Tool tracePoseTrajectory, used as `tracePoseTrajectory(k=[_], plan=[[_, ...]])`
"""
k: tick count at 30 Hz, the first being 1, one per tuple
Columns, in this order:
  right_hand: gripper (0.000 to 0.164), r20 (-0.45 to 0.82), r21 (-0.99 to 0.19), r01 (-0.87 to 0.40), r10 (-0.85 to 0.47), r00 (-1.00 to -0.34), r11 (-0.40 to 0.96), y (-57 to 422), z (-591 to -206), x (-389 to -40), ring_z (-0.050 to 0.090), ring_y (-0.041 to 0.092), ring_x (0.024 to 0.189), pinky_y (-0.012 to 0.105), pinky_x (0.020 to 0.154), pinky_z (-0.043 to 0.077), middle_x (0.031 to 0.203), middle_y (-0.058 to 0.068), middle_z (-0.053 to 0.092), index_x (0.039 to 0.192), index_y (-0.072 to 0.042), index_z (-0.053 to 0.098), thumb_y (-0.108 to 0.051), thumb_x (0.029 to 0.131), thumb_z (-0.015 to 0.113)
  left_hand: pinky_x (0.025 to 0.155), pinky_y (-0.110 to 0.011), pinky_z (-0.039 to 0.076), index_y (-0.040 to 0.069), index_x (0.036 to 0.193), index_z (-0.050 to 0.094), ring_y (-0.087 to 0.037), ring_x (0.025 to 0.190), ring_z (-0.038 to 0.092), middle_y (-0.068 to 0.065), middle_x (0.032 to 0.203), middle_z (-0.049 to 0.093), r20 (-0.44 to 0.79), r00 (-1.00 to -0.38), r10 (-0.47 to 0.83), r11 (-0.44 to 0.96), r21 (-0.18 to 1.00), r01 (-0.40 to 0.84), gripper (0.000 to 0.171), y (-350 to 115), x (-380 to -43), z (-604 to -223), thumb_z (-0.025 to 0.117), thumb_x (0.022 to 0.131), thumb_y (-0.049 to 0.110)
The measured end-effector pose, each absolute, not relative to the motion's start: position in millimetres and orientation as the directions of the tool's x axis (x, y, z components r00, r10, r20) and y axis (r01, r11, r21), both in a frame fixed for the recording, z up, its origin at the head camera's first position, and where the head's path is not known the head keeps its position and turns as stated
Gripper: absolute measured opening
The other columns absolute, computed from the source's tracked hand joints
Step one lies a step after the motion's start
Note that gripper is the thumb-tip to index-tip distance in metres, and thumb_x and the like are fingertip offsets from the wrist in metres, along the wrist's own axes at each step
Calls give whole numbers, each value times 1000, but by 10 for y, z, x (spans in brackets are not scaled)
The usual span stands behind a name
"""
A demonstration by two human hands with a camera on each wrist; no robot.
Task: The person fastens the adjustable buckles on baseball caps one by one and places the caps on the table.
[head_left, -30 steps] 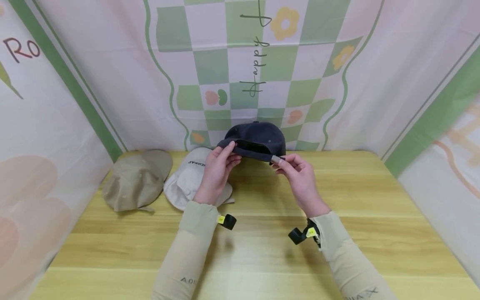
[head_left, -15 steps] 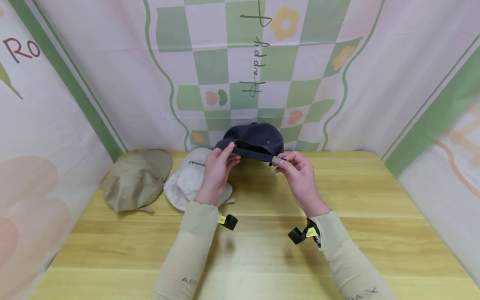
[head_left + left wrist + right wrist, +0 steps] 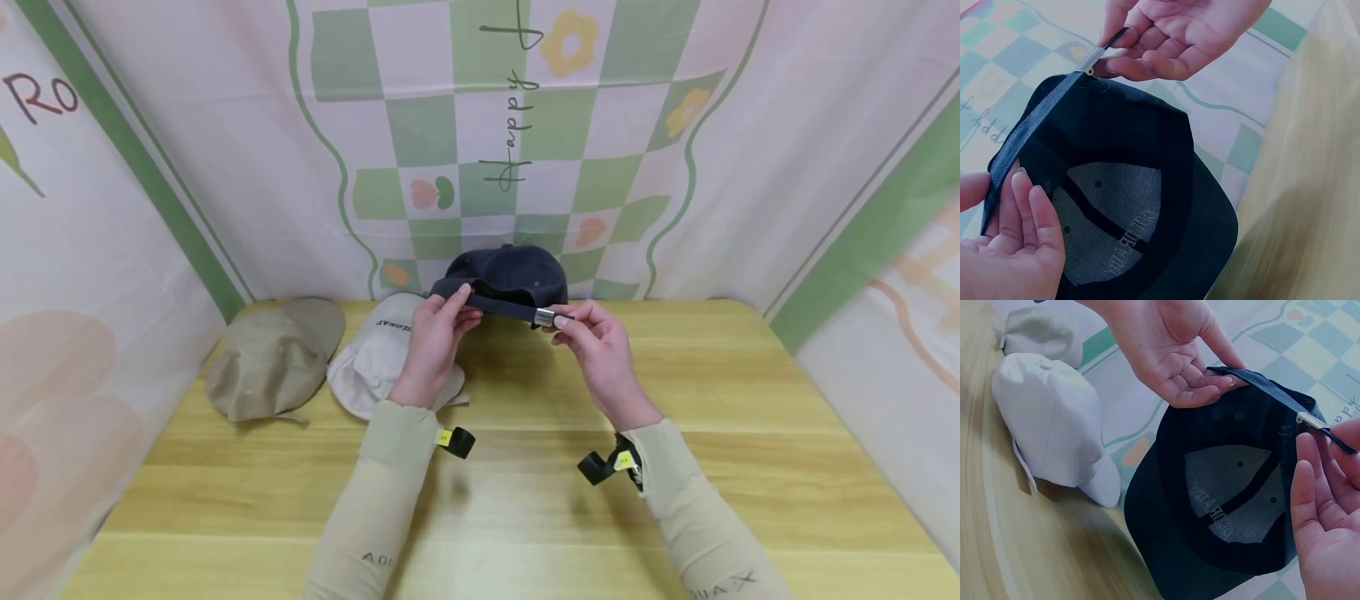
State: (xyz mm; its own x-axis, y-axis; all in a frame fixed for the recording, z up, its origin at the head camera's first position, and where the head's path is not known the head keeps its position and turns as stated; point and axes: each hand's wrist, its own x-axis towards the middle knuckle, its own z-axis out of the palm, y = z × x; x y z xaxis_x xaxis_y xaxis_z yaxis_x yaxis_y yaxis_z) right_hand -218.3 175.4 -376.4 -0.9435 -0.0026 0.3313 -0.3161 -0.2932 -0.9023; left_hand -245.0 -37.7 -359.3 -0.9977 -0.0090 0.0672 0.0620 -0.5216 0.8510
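Note:
Both hands hold a dark navy baseball cap (image 3: 517,271) near the back of the table, its back strap facing the head camera. My left hand (image 3: 435,342) pinches the left part of the strap (image 3: 1041,122) between thumb and fingers. At the strap's other side, my right hand (image 3: 596,350) pinches the thin strap end (image 3: 1342,442) that sticks out past a silver metal buckle (image 3: 544,317). The wrist views look into the cap's inside, with its grey mesh lining (image 3: 1113,212) and dark sweatband. Its brim (image 3: 1166,550) points away from the hands.
To the left on the wooden table (image 3: 517,517) lie a white cap (image 3: 367,367) with dark lettering and a khaki cap (image 3: 273,362). The white cap is partly behind the left forearm. A printed checkered curtain (image 3: 487,125) hangs behind the table.
The buckle, earlier partly under the right thumb, now shows fully, left of the right fingertips. More of the strap stands away from the cap; both hands stay nearly in place.

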Motion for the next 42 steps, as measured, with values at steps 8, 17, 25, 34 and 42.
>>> tracePoseTrajectory(k=[8,17,25,34,42], plan=[[16,306,-910,-279,-42,-951,-306,1777,-3765,-2189,68,23,86,27,73,55,112,11,72,87,-1,48,6,102,49,76,-25,56,-2,104,62,-14,72,65,-5,81,66,61,-998,22,-496,867,42,12,-373,-2433,-3607,60,104,10],[8,249,-932,-224,-55,-967,-286,1797,-3785,-2176,70,20,81,28,73,56,86,11,73,96,-1,52,5,102,50,79,-28,58,0,104,62,-15,75,67,-8,89,68,76,-996,56,-501,865,38,9,-349,-2401,-3621,62,103,9],[9,257,-947,-232,-86,-963,-223,1790,-3807,-2188,69,21,83,27,74,57,88,11,74,106,5,64,5,99,59,78,-28,58,0,103,62,-16,75,67,-7,88,68,95,-994,59,-503,863,53,9,-334,-2385,-3619,63,103,9],[9,260,-960,-255,-30,-965,-117,1763,-3825,-2203,66,21,82,28,75,57,86,6,73,101,1,71,-7,97,71,77,-29,59,1,101,64,-16,74,68,-9,87,69,116,-991,63,-482,873,71,7,-285,-2369,-3639,65,101,8],[18,296,-939,-302,61,-953,-163,1763,-3796,-2184,67,17,82,27,78,56,90,4,71,97,7,66,-9,96,73,82,-31,58,1,100,63,-18,77,70,-9,90,69,103,-993,56,-491,869,63,10,-289,-2364,-3633,66,101,10]])
